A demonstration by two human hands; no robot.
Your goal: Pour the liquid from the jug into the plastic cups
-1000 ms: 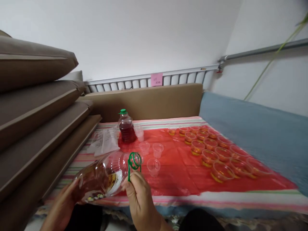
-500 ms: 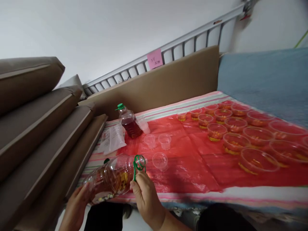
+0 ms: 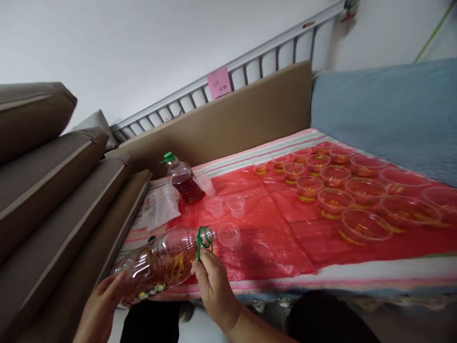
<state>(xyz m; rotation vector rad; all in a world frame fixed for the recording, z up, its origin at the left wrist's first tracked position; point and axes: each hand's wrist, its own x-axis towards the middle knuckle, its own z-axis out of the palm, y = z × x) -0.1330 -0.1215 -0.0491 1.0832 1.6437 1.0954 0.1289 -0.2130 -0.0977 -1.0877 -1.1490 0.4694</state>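
A large clear bottle (image 3: 167, 259) with amber liquid and yellow pieces inside lies tilted nearly sideways, its open neck pointing right. My left hand (image 3: 103, 297) supports its base end. Close to the neck, my right hand (image 3: 212, 283) grips the green loop handle (image 3: 204, 238). Just right of the bottle's mouth stands a clear plastic cup (image 3: 229, 236), with two more cups (image 3: 236, 206) (image 3: 214, 206) behind it. All three stand on a red plastic sheet (image 3: 264, 224).
Several cups of amber liquid (image 3: 335, 202) fill the sheet's right side. A green-capped bottle of dark red liquid (image 3: 187, 183), stacked cups (image 3: 205, 183) and a plastic bag (image 3: 162, 205) are behind. Brown cushions (image 3: 67, 200) rise at left; a pink note (image 3: 219, 82) hangs on the rail.
The view has shifted slightly, so the surroundings appear further left. The bottle remains tilted in both my hands, its mouth nearer the front cup.
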